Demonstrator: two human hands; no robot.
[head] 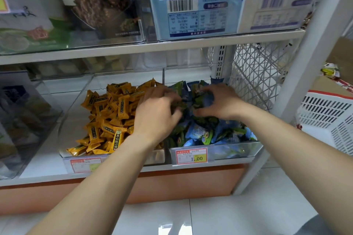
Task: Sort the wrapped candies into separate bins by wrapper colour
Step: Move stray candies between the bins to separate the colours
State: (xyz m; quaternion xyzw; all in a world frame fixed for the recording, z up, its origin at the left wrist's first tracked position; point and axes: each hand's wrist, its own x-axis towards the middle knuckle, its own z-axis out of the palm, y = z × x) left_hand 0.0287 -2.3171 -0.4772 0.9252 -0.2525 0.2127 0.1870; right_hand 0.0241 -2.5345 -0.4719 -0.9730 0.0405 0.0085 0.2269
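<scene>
Sorting in the right bin (238, 148), at the shelf's right end: green candies (207, 120) are gripped by the left hand (158, 114), blue candies (196, 132) by the right hand (221, 103); next, one colour must be lifted out

The yellow sweets (107, 112) are wrapped in glossy, crinkled plastic film. The blue and green sweets (200, 133) have the same shiny film. The bins (76, 120) are clear, smooth hard plastic. The shelf (172, 46) looks like white painted metal, smooth and matt, and so does the side mesh (254, 74). The price tag (191, 155) is printed paper. The basket (324, 112) is matt white plastic, the box (340, 57) is brown cardboard, and the floor (229, 215) is glossy tile.
</scene>
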